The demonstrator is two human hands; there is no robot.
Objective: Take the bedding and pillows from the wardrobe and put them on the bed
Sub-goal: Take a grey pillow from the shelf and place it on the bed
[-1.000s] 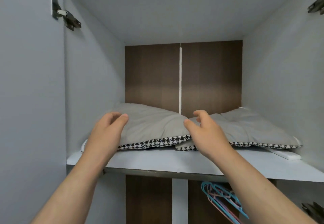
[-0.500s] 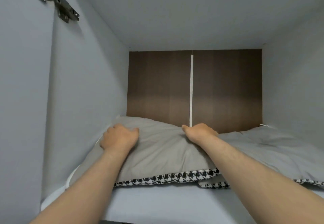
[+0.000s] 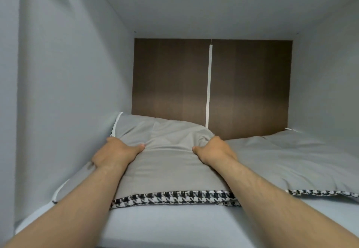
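Head view, wardrobe top shelf [image 3: 174, 226]. Both arms are reaching deep into the compartment. A second ago the hands were hovering open at the shelf edge, above the pillows; half a second ago they were landing on the near one. Now they are closing on it.

Left hand [image 3: 114, 153] is gripping the left pillow [image 3: 167, 170] near the wardrobe's left wall [image 3: 68, 92], fingers curled into the grey cover, thumb pressing inward. Right hand [image 3: 213, 150] is gripping the same pillow's right side, bunching fabric into a raised fold. Creases are running between the two thumbs.

Left pillow is lying flat on the shelf, houndstooth trim [image 3: 174, 199] facing front. Right pillow [image 3: 291, 166] is lying just beside it, its edge tucked slightly under, untouched.

Meaning for the task: reach is giving way to grasp. Pulling the pillow out toward the bed looks like the next step; nothing is off the shelf yet.
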